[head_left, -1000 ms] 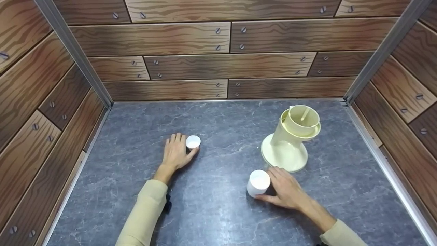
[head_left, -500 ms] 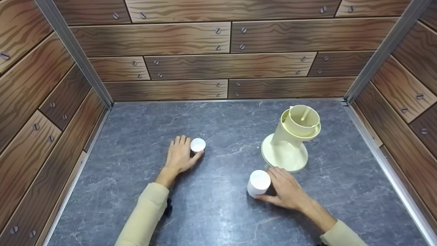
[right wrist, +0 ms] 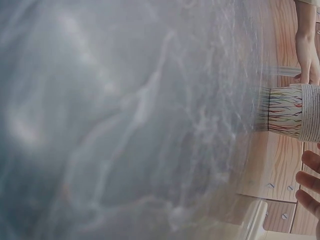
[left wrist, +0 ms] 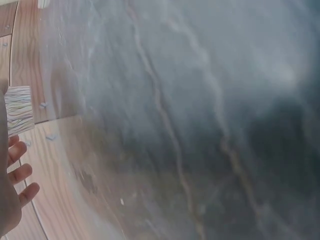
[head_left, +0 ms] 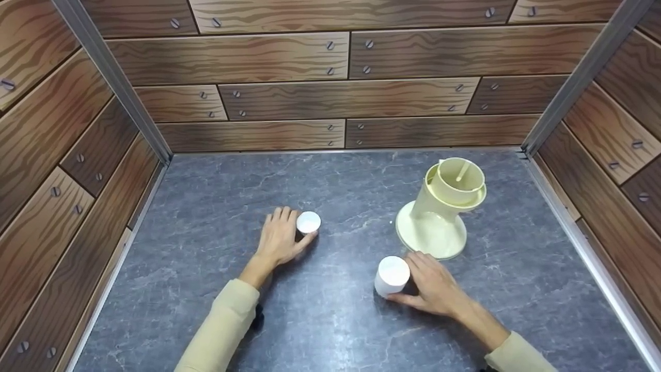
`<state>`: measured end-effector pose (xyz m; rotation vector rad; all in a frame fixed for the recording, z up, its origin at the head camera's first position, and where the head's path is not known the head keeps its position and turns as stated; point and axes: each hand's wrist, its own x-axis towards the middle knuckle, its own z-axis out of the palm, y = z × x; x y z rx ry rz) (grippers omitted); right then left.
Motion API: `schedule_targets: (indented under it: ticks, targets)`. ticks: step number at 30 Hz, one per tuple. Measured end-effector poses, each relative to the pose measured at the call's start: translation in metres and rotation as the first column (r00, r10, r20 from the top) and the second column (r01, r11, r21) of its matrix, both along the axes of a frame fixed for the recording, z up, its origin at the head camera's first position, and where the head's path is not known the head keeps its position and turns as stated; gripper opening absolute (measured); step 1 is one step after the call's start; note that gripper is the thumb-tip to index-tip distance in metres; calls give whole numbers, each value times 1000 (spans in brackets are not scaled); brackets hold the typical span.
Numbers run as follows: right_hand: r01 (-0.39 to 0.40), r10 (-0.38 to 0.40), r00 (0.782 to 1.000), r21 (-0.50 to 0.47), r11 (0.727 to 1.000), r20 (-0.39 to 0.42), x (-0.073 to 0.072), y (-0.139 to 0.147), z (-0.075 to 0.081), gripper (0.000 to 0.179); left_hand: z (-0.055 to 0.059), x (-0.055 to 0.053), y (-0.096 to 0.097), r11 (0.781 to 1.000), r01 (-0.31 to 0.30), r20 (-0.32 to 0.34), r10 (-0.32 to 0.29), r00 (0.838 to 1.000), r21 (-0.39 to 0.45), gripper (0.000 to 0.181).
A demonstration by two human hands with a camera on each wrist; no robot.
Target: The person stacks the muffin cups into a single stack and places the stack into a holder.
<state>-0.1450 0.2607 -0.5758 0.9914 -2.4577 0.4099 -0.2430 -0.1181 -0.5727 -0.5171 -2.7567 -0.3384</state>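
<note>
In the head view, my left hand (head_left: pixel 279 237) holds a white paper cup (head_left: pixel 309 222) between thumb and fingers, left of the middle of the table. Coloured squiggly lines cover that paper cup (left wrist: pixel 19 109) in the left wrist view. To the right and nearer, my right hand (head_left: pixel 431 287) has its thumb and fingers around a stack of white paper cups (head_left: pixel 391 279) standing on the table. The right wrist view shows the stack's layered rims (right wrist: pixel 311 112) and coloured lines lower down.
A pale yellow plastic stand (head_left: pixel 439 201) with a round base and a wide tube-shaped top stands just behind my right hand. Wood-patterned walls (head_left: pixel 284 57) enclose the dark grey marbled table (head_left: pixel 330 191) at the back and both sides.
My left hand has moved with the paper cup to the right and slightly nearer, towards the stack. My right hand, the stack and the yellow stand have stayed in place.
</note>
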Motion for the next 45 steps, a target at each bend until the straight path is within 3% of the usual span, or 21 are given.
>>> schedule_targets:
  ticks: [23,32,45]
  targets:
    - [-2,2,1000,8,1000,-2,0,1,0,72,16,24,27,992,118,-91,-113,989,47,59]
    - [2,-2,1000,-3,1000,15,1,1,0,72,22,32,40,981,183,-175,-170,970,61,59]
    - [12,-12,1000,-7,1000,21,0,1,-1,71,35,50,59,960,269,-205,-248,947,80,58]
